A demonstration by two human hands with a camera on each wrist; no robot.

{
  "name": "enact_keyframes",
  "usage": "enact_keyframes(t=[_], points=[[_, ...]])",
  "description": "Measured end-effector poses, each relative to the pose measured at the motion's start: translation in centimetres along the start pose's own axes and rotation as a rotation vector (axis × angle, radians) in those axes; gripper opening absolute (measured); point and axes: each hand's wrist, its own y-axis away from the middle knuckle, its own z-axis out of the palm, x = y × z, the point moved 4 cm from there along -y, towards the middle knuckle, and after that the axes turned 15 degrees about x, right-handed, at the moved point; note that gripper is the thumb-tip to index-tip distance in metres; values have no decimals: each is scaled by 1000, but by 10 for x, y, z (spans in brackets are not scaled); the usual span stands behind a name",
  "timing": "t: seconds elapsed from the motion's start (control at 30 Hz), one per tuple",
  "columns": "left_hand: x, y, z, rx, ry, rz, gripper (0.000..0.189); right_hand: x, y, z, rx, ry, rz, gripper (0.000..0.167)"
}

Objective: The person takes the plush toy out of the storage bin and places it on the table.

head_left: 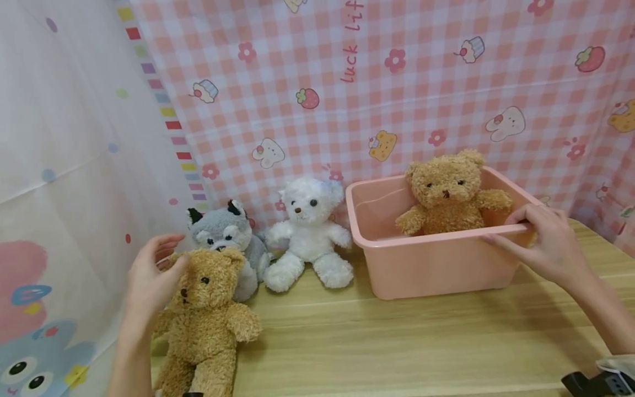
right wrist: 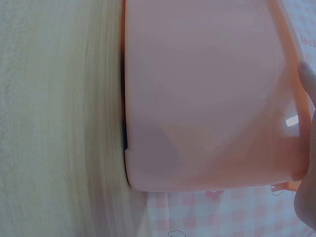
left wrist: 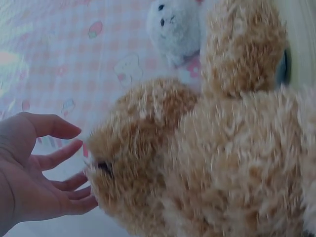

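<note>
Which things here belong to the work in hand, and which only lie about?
Likely in use:
pink plastic bin, gripped by right hand
curly brown teddy bear inside it
second brown bear near left hand

Seemingly just around:
fluffy white plush bear
grey plush animal

Teddy bear (head_left: pixel 203 325), golden-brown, curly plush, dark eyes and nose: upright at left of wooden table (head_left: pixel 322 342), facing viewer, head slightly turned, arms out to sides, feet cut off by head view's edge. Left hand (head_left: pixel 151 278) beside its head, fingers curved; contact hard to tell. Pink plastic bin (head_left: pixel 436 270), rectangular, open-topped, rolled rim: upright on table's right part. Right hand (head_left: pixel 550 237) grips rim at near right corner. Second teddy bear (head_left: pixel 446 193), same golden-brown plush: upright inside bin, facing viewer, arms spread, lower body hidden by front wall.
</note>
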Motion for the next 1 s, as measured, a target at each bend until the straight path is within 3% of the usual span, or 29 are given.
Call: enact_keyframes(t=[0.2, 0.33, 0.5, 0.7, 1.0], points=[[17, 8, 8, 71, 50, 2, 41, -1, -1, 1, -8, -8, 11, 36], [28, 12, 19, 77, 110, 48, 34, 0, 0, 2, -8, -11, 15, 36], [41, 16, 34, -4, 164, 119, 30, 0, 0, 1, -1, -6, 5, 36], [54, 21, 51, -95, 209, 159, 27, 1, 0, 1, 2, -7, 0, 36], [67, 26, 78, -190, 277, 150, 26, 1, -1, 1, 2, -10, -2, 36]])
